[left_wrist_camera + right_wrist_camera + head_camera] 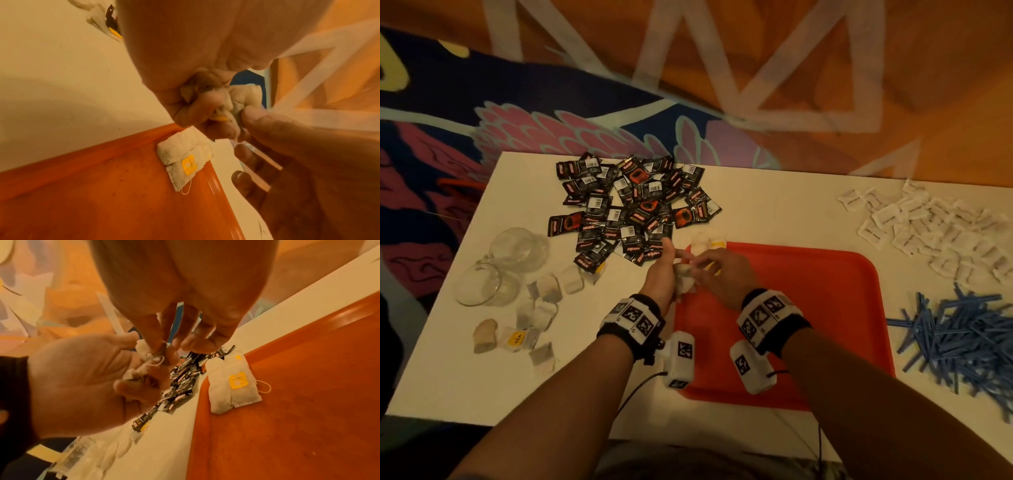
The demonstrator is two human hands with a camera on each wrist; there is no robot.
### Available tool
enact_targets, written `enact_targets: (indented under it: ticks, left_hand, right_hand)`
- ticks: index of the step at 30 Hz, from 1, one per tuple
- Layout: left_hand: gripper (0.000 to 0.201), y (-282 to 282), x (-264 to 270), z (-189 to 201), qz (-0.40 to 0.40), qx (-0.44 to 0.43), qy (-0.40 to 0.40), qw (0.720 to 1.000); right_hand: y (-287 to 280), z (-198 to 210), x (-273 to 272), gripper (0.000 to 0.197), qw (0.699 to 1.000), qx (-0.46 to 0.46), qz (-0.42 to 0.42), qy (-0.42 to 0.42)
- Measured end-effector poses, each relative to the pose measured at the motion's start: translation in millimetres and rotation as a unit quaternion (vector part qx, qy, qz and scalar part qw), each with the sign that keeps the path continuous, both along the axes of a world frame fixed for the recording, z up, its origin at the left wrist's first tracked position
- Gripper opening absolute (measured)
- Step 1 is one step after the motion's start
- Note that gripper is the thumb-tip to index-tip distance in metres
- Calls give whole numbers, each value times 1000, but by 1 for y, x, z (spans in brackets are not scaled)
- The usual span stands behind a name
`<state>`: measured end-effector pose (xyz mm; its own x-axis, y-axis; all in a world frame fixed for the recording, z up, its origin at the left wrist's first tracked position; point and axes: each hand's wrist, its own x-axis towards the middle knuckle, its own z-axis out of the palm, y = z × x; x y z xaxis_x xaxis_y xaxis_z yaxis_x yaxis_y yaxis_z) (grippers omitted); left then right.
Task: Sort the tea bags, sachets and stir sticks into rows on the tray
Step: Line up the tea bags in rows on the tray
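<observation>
From my head view, my left hand [666,274] is curled round a crumpled bunch of tea bags [683,279] at the near-left corner region of the red tray [825,308], while my right hand [717,274] pinches at that bunch from the tray side. At the tray's far-left corner lie two tea bags [705,241], overlapping. Left of the tray, on the white desk [774,205], roughly eight loose tea bags [534,308] are scattered beside two clear glasses [500,267]. Beyond the tray's left end sits a heap of black sachets [630,209], too many to count; right of the tray are a spread of white sachets [935,226] and a pile of blue stir sticks [959,335], also past counting. My left wrist view shows my fingers [193,110] closed on the wad, a yellow tag peeking out, my right thumb touching it, and the two tray bags [185,155] against the rim, one with a yellow tag. In my right wrist view, my fingertips [154,340] nip the bunch's string, above the same pair [232,386].
</observation>
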<state>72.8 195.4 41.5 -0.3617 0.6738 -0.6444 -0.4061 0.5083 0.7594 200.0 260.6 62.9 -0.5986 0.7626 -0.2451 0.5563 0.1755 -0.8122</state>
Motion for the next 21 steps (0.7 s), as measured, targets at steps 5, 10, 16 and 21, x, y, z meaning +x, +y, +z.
enact_targets:
  ticks: [5, 10, 16, 21]
  left_hand:
    - [59, -14, 1, 12, 5, 38, -101, 994]
    - [13, -26, 5, 21, 8, 83, -46, 995]
    - [5, -24, 9, 35, 38, 81, 107, 990]
    - [11, -19, 4, 51, -85, 102, 340, 931]
  right_hand:
    - [-2, 9, 5, 19, 988, -109, -92, 64]
    - [-6, 21, 10, 6, 945, -232, -179, 142]
    - [-13, 28, 18, 8, 916, -308, -189, 171]
    - [-8, 23, 32, 30, 970, -189, -127, 81]
